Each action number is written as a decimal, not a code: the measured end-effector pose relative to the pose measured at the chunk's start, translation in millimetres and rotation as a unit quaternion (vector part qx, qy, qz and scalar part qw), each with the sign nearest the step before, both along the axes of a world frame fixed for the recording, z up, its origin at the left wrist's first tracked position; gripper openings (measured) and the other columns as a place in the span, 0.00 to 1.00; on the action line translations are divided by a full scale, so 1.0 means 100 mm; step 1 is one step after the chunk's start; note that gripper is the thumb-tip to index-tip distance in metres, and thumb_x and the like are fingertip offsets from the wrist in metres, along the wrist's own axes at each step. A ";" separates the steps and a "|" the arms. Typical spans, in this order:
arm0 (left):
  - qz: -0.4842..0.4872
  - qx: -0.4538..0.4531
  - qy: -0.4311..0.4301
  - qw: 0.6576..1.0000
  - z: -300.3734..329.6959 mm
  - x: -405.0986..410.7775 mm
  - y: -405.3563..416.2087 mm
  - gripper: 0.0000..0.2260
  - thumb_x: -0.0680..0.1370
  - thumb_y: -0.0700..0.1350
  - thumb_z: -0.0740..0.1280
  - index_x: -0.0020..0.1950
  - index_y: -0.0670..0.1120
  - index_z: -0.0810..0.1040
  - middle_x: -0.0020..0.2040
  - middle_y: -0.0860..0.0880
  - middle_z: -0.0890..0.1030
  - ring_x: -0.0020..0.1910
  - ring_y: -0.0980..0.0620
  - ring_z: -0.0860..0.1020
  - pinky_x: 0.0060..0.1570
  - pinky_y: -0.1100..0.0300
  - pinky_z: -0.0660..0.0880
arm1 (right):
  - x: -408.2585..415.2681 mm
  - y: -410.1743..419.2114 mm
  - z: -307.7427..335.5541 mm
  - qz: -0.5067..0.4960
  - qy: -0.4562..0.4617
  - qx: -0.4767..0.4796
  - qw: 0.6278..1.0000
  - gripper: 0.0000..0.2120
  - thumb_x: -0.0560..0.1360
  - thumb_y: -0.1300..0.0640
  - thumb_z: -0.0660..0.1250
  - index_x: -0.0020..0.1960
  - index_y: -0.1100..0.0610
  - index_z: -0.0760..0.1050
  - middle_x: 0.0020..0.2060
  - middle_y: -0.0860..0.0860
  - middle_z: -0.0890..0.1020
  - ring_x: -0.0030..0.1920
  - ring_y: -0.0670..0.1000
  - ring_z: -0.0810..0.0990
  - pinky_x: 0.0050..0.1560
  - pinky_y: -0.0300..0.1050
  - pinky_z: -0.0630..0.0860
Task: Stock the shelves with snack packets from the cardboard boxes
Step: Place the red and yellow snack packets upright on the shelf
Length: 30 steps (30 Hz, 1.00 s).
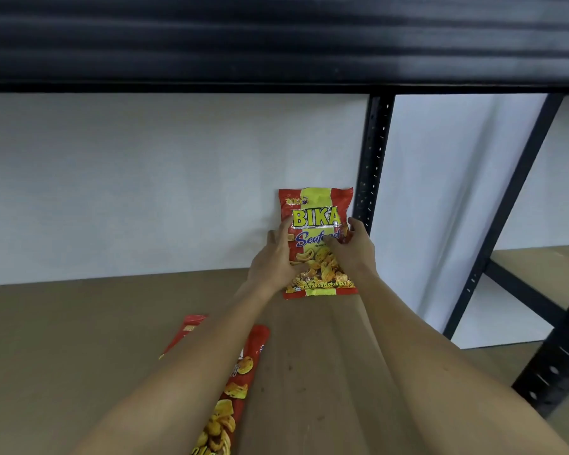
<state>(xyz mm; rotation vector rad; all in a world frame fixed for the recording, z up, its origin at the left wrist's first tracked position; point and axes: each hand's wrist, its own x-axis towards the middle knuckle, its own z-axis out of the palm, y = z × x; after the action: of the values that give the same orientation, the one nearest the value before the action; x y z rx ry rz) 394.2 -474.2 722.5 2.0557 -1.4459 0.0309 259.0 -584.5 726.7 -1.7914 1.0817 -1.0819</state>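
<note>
Packet (316, 224) (glossy, crinkled) upright in both hands' grip.

Upright snack packet (316, 224) reads "BIKA Seafood", "Perisa Makanan".

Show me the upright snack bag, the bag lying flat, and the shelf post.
upright snack bag (316, 218), head view, yellow logo.
flat bag (234, 389), head view, red front.
shelf post (373, 159), head view, perforated face.

A shop stockroom or store aisle: a black slotted-steel shelving upright (373, 159) stands against a plain white wall (145, 185), with brown board shelves (79, 339) on both sides.
</note>
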 end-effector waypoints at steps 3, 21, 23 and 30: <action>0.001 0.011 -0.005 1.000 0.03 0.04 0.04 0.47 0.72 0.54 0.76 0.79 0.56 0.45 0.67 0.42 0.67 0.52 0.44 0.81 0.46 0.47 0.82 | 0.00 0.01 -0.01 -0.005 0.003 0.009 1.000 0.34 0.75 0.50 0.74 0.76 0.54 0.64 0.60 0.50 0.80 0.54 0.49 0.81 0.47 0.40 0.74; 0.038 -0.006 0.039 0.999 0.09 0.34 1.30 0.23 0.79 0.47 0.68 0.72 0.48 0.67 0.65 0.44 0.68 0.42 0.50 0.75 0.55 0.48 0.76 | -0.09 1.32 0.07 0.048 0.150 -0.126 0.980 0.31 0.76 0.55 0.70 0.76 0.52 0.64 0.69 0.55 0.71 0.66 0.59 0.74 0.61 0.56 0.74; 0.040 0.006 0.099 0.994 0.07 0.36 1.56 0.21 0.80 0.46 0.67 0.72 0.48 0.67 0.64 0.45 0.66 0.37 0.52 0.77 0.52 0.52 0.77 | -0.06 1.55 -0.01 0.087 0.152 -0.088 0.981 0.31 0.75 0.54 0.69 0.76 0.51 0.64 0.69 0.54 0.70 0.65 0.58 0.75 0.59 0.54 0.75; 0.097 0.077 0.157 0.980 -0.04 0.32 2.40 0.20 0.82 0.52 0.63 0.73 0.49 0.69 0.68 0.47 0.70 0.66 0.44 0.73 0.65 0.53 0.68 | -0.02 2.14 -0.25 0.159 0.231 0.008 0.960 0.29 0.76 0.44 0.69 0.73 0.53 0.67 0.66 0.54 0.75 0.67 0.57 0.74 0.63 0.49 0.72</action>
<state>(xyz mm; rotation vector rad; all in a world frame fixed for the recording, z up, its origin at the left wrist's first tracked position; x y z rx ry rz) 426.6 -234.2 718.4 2.2018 -1.0824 -0.3227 256.5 -370.7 701.4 -2.1754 1.0074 -0.4710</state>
